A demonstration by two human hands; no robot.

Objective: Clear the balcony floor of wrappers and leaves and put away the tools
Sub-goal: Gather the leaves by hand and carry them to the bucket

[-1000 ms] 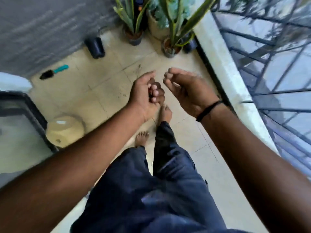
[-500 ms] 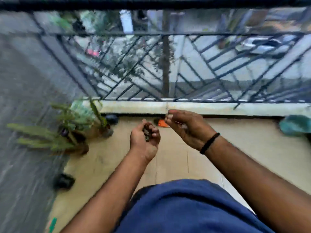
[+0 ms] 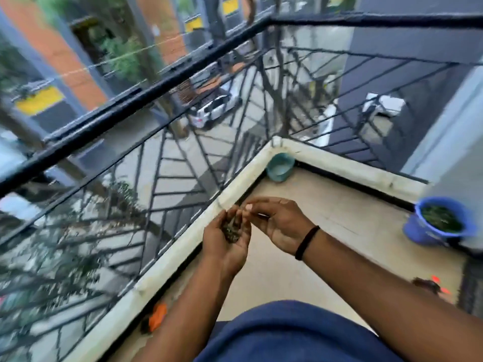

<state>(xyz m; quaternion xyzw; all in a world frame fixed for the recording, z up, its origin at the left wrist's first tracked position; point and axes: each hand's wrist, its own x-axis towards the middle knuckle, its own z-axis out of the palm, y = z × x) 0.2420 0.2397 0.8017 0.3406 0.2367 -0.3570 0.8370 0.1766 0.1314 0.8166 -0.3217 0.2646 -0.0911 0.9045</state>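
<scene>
Turned since the earlier frame toward the railing corner, left hand [image 3: 228, 237] cupped around gathered leaf debris [image 3: 231, 228], right hand [image 3: 277, 223] loosely open beside it; orange scraps [image 3: 157, 313] at floor edge uncollected, task judged partly done.

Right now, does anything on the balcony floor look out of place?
Yes. An orange scrap lies on the floor against the ledge, likely a wrapper to collect. The left hand cups dark debris.

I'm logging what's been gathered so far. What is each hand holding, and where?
The left hand cups dry leaf debris in its palm. The right hand appears empty, fingertips near the pile.
</scene>
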